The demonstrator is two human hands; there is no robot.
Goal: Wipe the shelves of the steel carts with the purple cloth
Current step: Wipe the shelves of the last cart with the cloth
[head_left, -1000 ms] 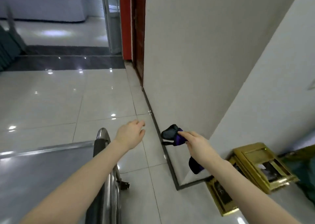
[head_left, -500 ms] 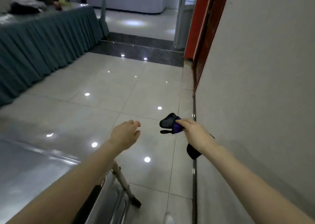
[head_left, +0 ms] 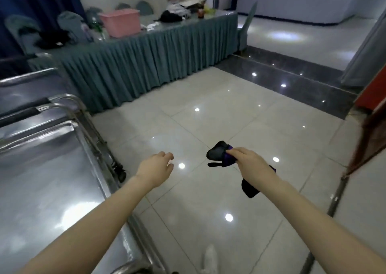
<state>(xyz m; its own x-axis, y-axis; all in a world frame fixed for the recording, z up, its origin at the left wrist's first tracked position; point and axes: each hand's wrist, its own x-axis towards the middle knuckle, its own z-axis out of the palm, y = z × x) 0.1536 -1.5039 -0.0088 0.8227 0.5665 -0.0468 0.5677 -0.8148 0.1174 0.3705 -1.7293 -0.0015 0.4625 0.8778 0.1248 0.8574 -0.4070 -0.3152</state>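
Note:
My right hand (head_left: 249, 164) grips the purple cloth (head_left: 217, 155), which looks dark and bunched; one end sticks out past my fingers and the other hangs below my wrist. Both are held over the tiled floor, right of the carts. My left hand (head_left: 155, 168) hovers with loosely curled fingers and holds nothing, just right of the nearest steel cart (head_left: 48, 190). That cart's shiny top shelf fills the lower left. A second steel cart (head_left: 25, 94) stands behind it at the left edge.
A long table with a teal skirt (head_left: 146, 65) runs across the back, carrying a pink bin (head_left: 121, 23) and clutter. Glossy tiled floor (head_left: 208, 190) spreads ahead. A red door frame (head_left: 373, 94) and a wall stand at the right. My white shoe (head_left: 210, 259) shows below.
My view has swung left, away from the wall and toward the carts and the skirted table. Both hands keep the same pose, and the cloth stays in my right hand.

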